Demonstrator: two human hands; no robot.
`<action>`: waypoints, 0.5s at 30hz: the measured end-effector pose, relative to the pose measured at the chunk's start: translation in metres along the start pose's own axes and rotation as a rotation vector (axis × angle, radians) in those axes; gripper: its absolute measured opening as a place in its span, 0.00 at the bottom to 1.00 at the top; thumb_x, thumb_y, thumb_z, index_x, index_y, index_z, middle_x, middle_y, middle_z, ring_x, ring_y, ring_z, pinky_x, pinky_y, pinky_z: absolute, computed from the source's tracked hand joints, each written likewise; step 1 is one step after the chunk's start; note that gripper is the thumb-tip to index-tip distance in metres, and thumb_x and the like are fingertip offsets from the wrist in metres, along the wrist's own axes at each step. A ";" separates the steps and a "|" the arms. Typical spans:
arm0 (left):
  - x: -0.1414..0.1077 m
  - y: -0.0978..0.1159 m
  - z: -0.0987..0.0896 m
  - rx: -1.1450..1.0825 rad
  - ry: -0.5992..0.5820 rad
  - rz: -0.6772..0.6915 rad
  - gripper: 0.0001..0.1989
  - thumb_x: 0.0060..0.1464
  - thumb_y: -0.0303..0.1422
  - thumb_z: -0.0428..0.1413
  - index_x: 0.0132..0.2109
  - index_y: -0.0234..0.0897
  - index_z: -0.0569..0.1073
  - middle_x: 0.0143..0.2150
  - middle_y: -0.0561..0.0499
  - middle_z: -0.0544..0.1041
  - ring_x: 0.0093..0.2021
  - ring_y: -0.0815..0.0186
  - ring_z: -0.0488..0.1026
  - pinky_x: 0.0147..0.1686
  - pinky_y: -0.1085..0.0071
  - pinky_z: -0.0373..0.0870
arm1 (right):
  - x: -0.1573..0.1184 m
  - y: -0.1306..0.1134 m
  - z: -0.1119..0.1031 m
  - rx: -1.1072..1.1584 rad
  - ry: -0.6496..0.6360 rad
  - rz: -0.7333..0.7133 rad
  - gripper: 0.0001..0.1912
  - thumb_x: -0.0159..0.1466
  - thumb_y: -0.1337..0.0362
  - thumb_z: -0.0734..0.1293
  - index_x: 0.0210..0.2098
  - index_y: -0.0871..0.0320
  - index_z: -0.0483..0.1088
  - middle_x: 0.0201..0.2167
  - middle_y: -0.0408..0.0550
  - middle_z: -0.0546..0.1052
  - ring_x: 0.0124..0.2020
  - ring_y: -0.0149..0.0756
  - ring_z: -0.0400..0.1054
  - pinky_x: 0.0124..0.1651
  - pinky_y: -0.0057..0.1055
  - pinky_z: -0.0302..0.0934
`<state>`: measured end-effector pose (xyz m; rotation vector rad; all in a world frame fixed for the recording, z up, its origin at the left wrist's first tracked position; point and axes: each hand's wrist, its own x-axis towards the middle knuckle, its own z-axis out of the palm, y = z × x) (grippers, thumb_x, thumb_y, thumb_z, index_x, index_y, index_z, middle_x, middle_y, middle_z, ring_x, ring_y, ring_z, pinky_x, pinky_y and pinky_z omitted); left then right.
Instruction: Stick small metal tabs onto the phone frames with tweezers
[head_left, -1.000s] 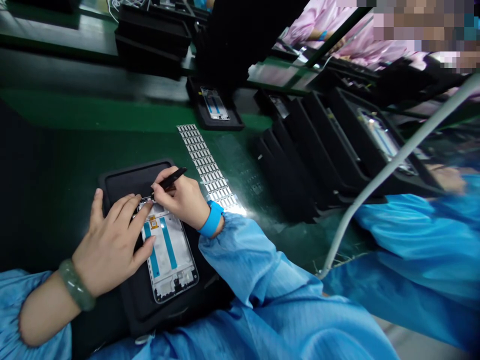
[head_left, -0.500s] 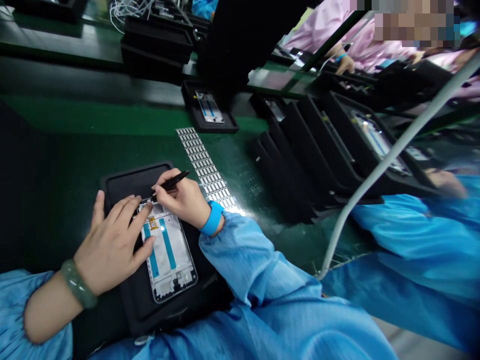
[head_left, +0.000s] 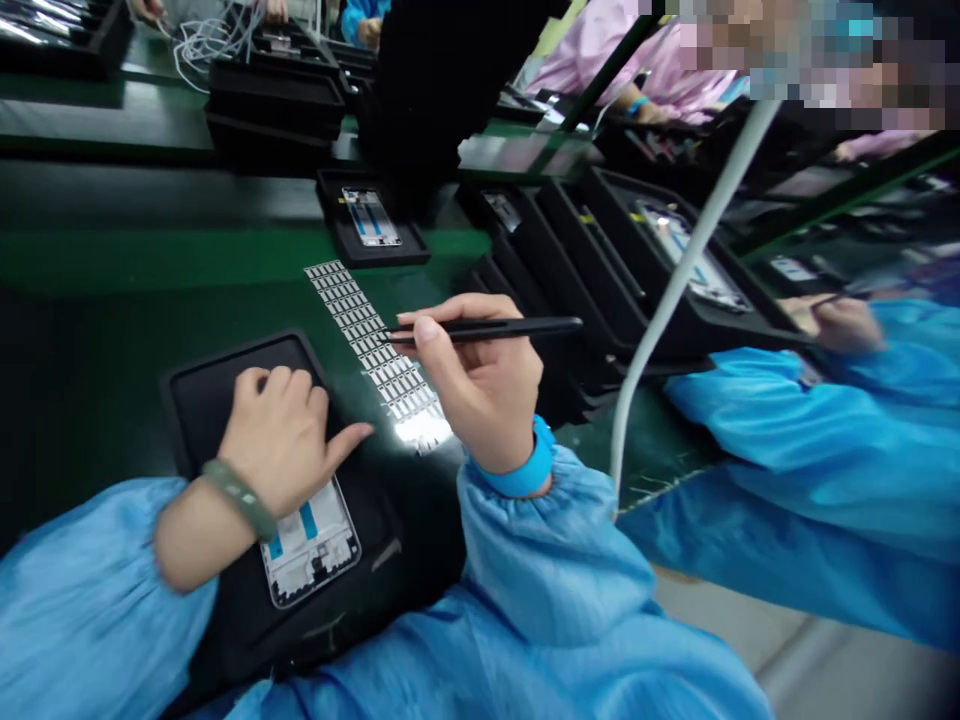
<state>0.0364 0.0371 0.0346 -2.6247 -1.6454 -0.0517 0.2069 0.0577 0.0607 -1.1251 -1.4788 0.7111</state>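
Observation:
Black tweezers (head_left: 517,328) lie level in my right hand (head_left: 480,385), pinched between thumb and fingers. Their tips are over a sheet of small white-and-black stickers (head_left: 375,345) on the green table; whether they touch it, I cannot tell. My left hand (head_left: 277,430) is over a silver phone frame (head_left: 319,555) with blue strips, its fingers bent down and its thumb stretched out to the right. That hand hides the frame's upper part. The frame lies in a black tray (head_left: 176,400).
Another phone frame (head_left: 371,215) sits in a small black tray (head_left: 330,215) farther back. Stacked black trays (head_left: 555,270) lean at the right, behind a grey cable (head_left: 667,300). A co-worker's blue sleeve (head_left: 780,400) is on the right. White cables (head_left: 206,45) lie tangled at the back left.
My right hand has moved the tweezers from the phone frame's top end to the sticker sheet on the right. My left hand's fingers have gone from spread to bent. The view has shifted slightly.

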 end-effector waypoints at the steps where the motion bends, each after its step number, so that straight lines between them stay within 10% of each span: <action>1: 0.011 0.010 0.000 0.018 -0.036 -0.033 0.34 0.55 0.54 0.37 0.35 0.28 0.74 0.33 0.36 0.73 0.40 0.48 0.68 0.40 0.51 0.59 | 0.000 0.007 -0.009 -0.004 -0.023 0.014 0.09 0.62 0.57 0.63 0.38 0.54 0.62 0.37 0.47 0.71 0.36 0.34 0.72 0.40 0.34 0.70; 7: 0.040 0.020 0.012 0.049 -0.070 -0.067 0.23 0.52 0.43 0.46 0.35 0.23 0.73 0.32 0.33 0.73 0.36 0.46 0.71 0.34 0.53 0.62 | -0.007 0.087 -0.028 0.216 -0.322 0.188 0.15 0.59 0.53 0.64 0.36 0.57 0.60 0.32 0.44 0.73 0.35 0.32 0.72 0.43 0.34 0.68; 15: 0.069 -0.068 0.018 -0.161 0.127 -0.002 0.15 0.56 0.37 0.46 0.32 0.30 0.71 0.33 0.43 0.71 0.34 0.51 0.73 0.33 0.51 0.66 | -0.051 0.095 -0.061 -0.033 -0.131 0.280 0.10 0.63 0.57 0.61 0.38 0.57 0.62 0.36 0.48 0.73 0.39 0.33 0.71 0.46 0.36 0.65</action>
